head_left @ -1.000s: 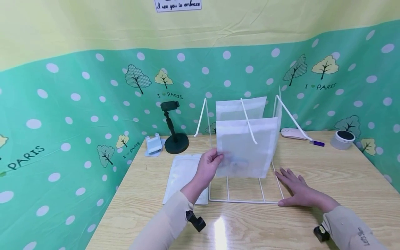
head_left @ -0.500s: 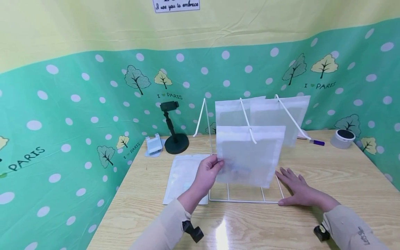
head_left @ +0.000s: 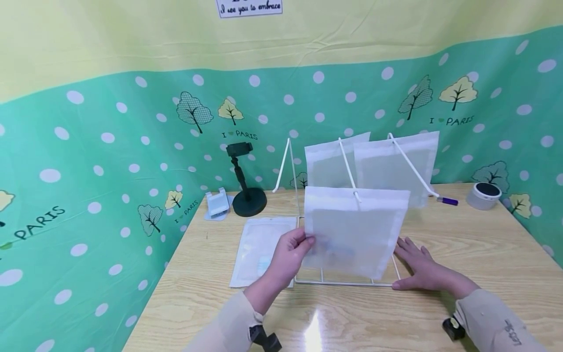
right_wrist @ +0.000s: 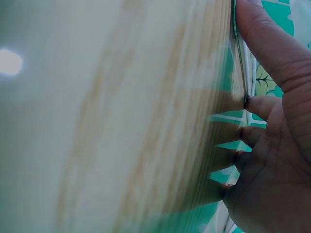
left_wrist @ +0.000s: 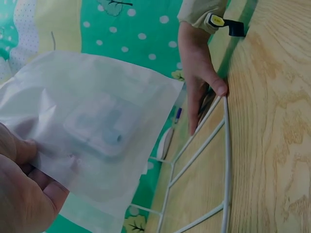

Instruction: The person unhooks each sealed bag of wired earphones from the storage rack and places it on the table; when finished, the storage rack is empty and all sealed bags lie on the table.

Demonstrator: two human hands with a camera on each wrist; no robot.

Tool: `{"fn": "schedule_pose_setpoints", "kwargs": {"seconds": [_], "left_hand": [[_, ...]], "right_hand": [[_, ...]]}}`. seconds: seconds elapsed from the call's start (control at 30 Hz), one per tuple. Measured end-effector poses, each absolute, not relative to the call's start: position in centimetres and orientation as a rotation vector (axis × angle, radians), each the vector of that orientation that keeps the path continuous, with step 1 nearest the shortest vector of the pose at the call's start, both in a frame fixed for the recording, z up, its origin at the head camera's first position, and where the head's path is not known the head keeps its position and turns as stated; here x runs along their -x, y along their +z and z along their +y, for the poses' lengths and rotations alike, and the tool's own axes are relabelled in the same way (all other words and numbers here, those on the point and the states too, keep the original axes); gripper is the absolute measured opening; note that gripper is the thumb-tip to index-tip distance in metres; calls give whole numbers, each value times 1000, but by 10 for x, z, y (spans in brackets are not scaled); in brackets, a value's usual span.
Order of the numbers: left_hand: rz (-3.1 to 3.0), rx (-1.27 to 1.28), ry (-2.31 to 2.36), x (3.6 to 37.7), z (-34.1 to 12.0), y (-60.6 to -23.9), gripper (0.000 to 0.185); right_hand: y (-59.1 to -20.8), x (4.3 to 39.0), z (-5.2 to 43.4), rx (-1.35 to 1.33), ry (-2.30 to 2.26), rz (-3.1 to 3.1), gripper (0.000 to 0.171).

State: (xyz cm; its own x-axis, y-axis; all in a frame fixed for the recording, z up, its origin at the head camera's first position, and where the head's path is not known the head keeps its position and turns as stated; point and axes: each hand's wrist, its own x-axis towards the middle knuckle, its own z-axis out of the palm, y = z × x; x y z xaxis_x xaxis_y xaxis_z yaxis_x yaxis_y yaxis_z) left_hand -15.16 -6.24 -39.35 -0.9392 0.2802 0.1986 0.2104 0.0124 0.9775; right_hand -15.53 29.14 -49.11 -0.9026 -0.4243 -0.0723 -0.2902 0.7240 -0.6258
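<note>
My left hand [head_left: 290, 252] pinches the left edge of a frosted white plastic bag [head_left: 352, 230] between thumb and fingers. The bag's top edge is at the front tip of the middle prong of a white wire rack [head_left: 334, 282]. A pale, round-cornered item [left_wrist: 104, 124] shows dimly through the bag in the left wrist view. Two more frosted bags hang farther back, one on the middle prong [head_left: 346, 159] and another bag [head_left: 411, 168] on the right prong. With fingers spread, my right hand [head_left: 422, 269] rests on the front right corner of the rack's base.
A flat white bag [head_left: 264, 244] lies left of the rack. Behind it stand a black phone stand [head_left: 248, 201] and a small light-blue holder [head_left: 217, 203]. At the back right are a purple-capped pen [head_left: 447, 201] and a round white jar [head_left: 483, 196]. A patterned curtain hangs behind the table.
My left hand has drawn the front bag toward me and down along the middle prong to its tip. The bag on the right prong has swung to face forward. The right hand stays put.
</note>
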Motion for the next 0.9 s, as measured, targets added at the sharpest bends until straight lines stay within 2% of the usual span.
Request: {"fn": "schedule_pose_setpoints", "kwargs": {"seconds": [0.5, 0.77, 0.9], "left_hand": [[2122, -659, 2163, 130, -75, -377, 24], [2108, -817, 2246, 132, -116, -352, 25], [2071, -900, 2318, 136, -145, -343, 38]], "right_hand": [[-496, 157, 296, 636, -983, 2725, 101], [-495, 158, 294, 628, -932, 2734, 104], [-493, 158, 292, 614, -896, 2740, 105]]}}
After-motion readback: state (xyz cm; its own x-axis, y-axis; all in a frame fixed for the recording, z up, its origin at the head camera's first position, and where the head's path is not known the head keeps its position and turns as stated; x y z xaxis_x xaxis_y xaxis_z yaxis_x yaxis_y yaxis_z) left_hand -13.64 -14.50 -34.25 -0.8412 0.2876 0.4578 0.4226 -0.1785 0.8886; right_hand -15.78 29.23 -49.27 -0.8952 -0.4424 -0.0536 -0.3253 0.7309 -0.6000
